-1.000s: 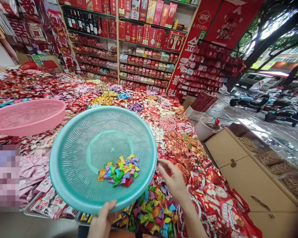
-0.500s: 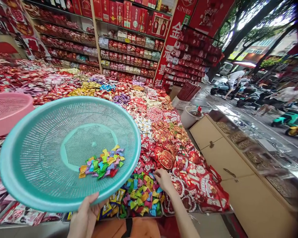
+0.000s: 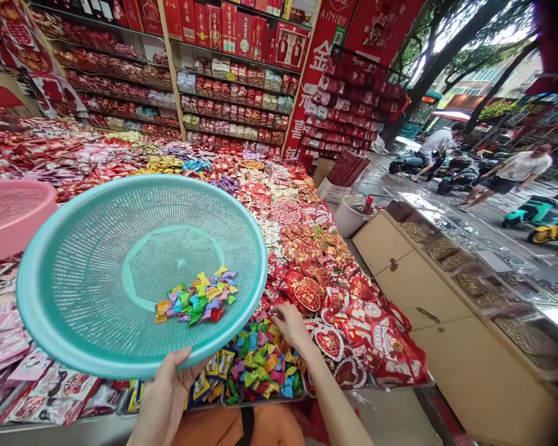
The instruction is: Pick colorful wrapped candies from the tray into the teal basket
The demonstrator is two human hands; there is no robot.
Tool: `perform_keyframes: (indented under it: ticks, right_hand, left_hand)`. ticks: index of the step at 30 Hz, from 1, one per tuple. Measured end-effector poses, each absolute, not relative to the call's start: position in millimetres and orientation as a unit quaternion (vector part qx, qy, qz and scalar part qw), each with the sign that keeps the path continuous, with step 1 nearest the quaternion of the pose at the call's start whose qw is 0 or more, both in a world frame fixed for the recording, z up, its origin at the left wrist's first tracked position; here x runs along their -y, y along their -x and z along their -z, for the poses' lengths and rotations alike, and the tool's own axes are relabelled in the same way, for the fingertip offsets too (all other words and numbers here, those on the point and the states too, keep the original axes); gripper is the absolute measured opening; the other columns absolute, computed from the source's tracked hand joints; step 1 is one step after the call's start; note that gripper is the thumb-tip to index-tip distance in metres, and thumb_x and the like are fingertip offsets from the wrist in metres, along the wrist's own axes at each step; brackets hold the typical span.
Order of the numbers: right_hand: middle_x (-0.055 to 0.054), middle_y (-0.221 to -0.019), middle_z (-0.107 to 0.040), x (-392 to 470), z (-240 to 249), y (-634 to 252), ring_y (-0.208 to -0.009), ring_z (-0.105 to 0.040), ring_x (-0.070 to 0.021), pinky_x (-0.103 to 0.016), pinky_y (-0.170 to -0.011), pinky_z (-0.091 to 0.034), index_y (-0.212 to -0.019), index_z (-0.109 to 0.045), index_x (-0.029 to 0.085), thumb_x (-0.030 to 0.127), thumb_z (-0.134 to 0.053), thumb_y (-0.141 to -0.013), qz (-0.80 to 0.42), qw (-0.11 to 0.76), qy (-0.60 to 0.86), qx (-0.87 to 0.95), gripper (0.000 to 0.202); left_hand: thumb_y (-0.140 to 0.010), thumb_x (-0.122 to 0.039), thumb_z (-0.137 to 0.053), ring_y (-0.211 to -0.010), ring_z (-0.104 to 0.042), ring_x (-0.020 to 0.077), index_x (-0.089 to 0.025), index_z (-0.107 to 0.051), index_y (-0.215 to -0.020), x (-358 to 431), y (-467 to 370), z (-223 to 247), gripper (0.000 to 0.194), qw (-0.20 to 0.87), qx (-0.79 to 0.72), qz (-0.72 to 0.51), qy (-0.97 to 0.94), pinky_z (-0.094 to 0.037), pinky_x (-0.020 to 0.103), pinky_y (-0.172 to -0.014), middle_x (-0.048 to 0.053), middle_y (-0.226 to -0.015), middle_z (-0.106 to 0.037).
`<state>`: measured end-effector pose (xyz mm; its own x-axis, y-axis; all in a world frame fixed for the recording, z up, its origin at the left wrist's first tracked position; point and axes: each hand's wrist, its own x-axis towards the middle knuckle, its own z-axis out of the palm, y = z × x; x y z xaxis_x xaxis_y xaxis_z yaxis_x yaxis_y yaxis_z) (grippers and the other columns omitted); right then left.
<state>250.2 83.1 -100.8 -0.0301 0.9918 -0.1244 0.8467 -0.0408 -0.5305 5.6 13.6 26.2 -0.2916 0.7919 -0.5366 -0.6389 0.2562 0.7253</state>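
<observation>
A round turquoise plastic basket (image 3: 84, 272) is resting in the left hand (image 3: 165, 387), fingers gripping its rim, multicoloured wrapped candies (image 3: 263, 367) are lying at its near right by the right hand (image 3: 292, 328), fingers half-curled, hold unclear, and a candy heap (image 3: 196, 302) is sitting inside it.

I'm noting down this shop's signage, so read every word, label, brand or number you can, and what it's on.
"AINI爱你": top of the tall red sign.
"金": same sign, below.
"喜": same sign, lower; its other characters are unclear.
Red boxes, colourful sweets, everything else: too small or blurred.
</observation>
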Motion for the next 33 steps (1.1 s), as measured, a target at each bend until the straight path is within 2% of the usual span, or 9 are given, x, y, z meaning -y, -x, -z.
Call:
perform_keyframes:
  ticks: [6, 9, 15, 20, 25, 30, 33]
  right_hand:
    - [-0.013, -0.106, -0.063, -90, 86, -217, -0.104, -0.055, -0.0296, -0.036, -0.082, -0.039, -0.100, -0.067, 0.018, 0.043, -0.055, -0.090, -0.194, 0.069, 0.722, 0.660, 0.030]
    - [-0.014, -0.108, -0.062, -88, 91, -209, -0.106, -0.054, -0.0307, -0.037, -0.082, -0.039, -0.101, -0.065, 0.017, 0.042, -0.055, -0.090, -0.182, 0.053, 0.736, 0.650, 0.029]
    - [-0.013, -0.108, -0.061, -83, 99, -206, -0.105, -0.054, -0.0302, -0.035, -0.079, -0.040, -0.100, -0.064, 0.019, 0.038, -0.060, -0.087, -0.181, 0.077, 0.748, 0.634, 0.024]
    - [-0.009, -0.097, -0.065, -80, 103, -212, -0.096, -0.058, -0.0255, -0.033, -0.079, -0.041, -0.088, -0.066, 0.019, 0.032, -0.054, -0.089, -0.243, 0.157, 0.728, 0.621, 0.017]
    - [-0.006, -0.083, -0.067, -78, 93, -228, -0.082, -0.060, -0.0217, -0.031, -0.076, -0.042, -0.076, -0.068, 0.020, 0.028, -0.052, -0.087, -0.300, 0.254, 0.691, 0.607, 0.021]
    - [-0.006, -0.081, -0.067, -76, 26, -249, -0.074, -0.058, -0.0202, -0.031, -0.071, -0.044, -0.080, -0.070, 0.019, 0.045, -0.055, -0.087, -0.298, 0.378, 0.656, 0.581, 0.031]
    - [-0.004, -0.080, -0.065, -77, -24, -243, -0.072, -0.056, -0.0175, -0.030, -0.070, -0.044, -0.081, -0.070, 0.020, 0.047, -0.060, -0.085, -0.276, 0.445, 0.614, 0.590, 0.029]
  left_hand:
    - [-0.051, -0.006, -0.068, -0.105, -0.064, 0.0312, -0.016, -0.072, -0.098, -17, -6, -30, 0.049, 0.600, -0.519, -0.605, -0.067, -0.058, 0.039, -0.080, 0.004, -0.099, -0.075]
    - [-0.051, -0.004, -0.067, -0.106, -0.064, 0.0313, -0.017, -0.071, -0.099, -18, -6, -28, 0.050, 0.593, -0.522, -0.611, -0.057, -0.058, 0.040, -0.080, 0.004, -0.100, -0.075]
    - [-0.052, -0.005, -0.067, -0.106, -0.064, 0.0311, -0.016, -0.070, -0.105, -16, -5, -25, 0.054, 0.585, -0.519, -0.620, -0.063, -0.058, 0.039, -0.079, 0.005, -0.103, -0.074]
    - [-0.051, -0.006, -0.068, -0.106, -0.064, 0.0308, -0.016, -0.070, -0.106, -16, -5, -26, 0.056, 0.581, -0.523, -0.621, -0.064, -0.058, 0.038, -0.079, 0.005, -0.103, -0.074]
    - [-0.052, -0.006, -0.068, -0.106, -0.064, 0.0302, -0.016, -0.071, -0.102, -18, -5, -26, 0.051, 0.585, -0.520, -0.619, -0.065, -0.057, 0.038, -0.081, 0.005, -0.102, -0.074]
    - [-0.049, -0.007, -0.069, -0.105, -0.064, 0.0308, -0.015, -0.072, -0.091, -21, -7, -26, 0.043, 0.593, -0.520, -0.613, -0.047, -0.057, 0.039, -0.082, 0.005, -0.096, -0.074]
    - [-0.046, -0.007, -0.071, -0.103, -0.064, 0.0309, -0.015, -0.071, -0.079, -20, -9, -22, 0.034, 0.590, -0.520, -0.616, -0.043, -0.056, 0.040, -0.082, 0.005, -0.091, -0.074]
